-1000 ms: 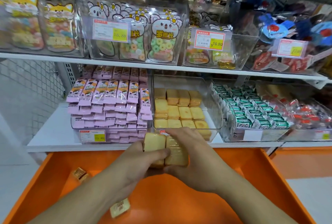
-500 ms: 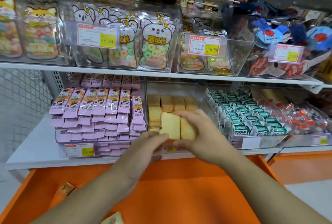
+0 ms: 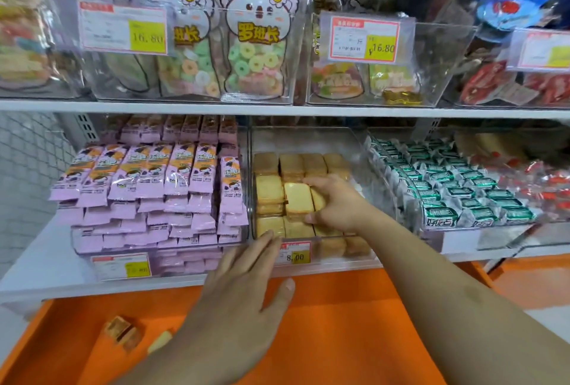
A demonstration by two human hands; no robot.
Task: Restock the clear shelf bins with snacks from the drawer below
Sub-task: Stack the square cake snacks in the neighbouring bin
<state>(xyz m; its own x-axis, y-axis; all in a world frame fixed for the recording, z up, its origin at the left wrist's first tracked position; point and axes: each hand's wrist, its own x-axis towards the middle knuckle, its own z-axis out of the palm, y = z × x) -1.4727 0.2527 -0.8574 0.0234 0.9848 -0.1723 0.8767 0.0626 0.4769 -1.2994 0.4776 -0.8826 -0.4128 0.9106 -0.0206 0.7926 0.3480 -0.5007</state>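
The clear middle bin (image 3: 311,139) on the lower shelf holds rows of yellow wrapped cake snacks (image 3: 291,164). Inside the bin, my right hand (image 3: 334,204) grips a pair of yellow cake packets (image 3: 297,198) and sets them on the stack. My left hand (image 3: 243,286) hovers with straight fingers in front of the bin's front wall, fingertips near the 8.00 price tag (image 3: 294,253), holding nothing. Below, the orange drawer (image 3: 339,323) stands pulled out, with a few loose cake packets (image 3: 123,330) at its left.
A bin of purple snack packs (image 3: 148,187) stands left of the cake bin, and a bin of green-white packets (image 3: 447,190) stands right. The upper shelf (image 3: 277,108) carries clear bins of candy bags with price tags. A wire mesh panel (image 3: 27,175) is at far left.
Both hands lifted the cake packets from above the drawer into the bin. My left hand has let go and drawn back to the bin's front. My right hand still holds them.
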